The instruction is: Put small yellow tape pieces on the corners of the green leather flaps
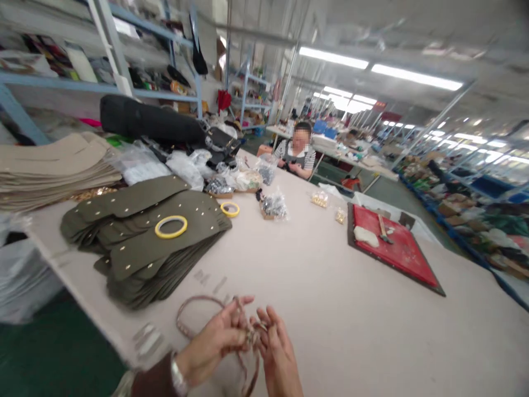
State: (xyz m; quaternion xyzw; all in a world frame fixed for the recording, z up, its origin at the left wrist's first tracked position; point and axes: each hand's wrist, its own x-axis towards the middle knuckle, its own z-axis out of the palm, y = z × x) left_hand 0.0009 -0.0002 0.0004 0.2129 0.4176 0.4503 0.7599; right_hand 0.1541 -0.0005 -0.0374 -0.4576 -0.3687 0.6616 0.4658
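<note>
A thin brown strap [180, 318] curves in a loop over the pale table to the left of my hands, and more of it hangs down between them. My left hand [217, 337] pinches the strap between thumb and fingers, near a small metallic-looking part [251, 336] too blurred to name. Close against it, my right hand [276, 348] has its fingers curled around the same spot, gripping the strap too. Part of the strap is hidden behind the fingers.
To the left, stacked olive-green panels [161, 248] carry a yellow tape roll [171, 227]. Bags of metal parts [275, 205] lie farther back. On the right, a hammer [384, 229] rests on a red board [407, 251]. A person [301, 157] sits beyond the table [330, 320].
</note>
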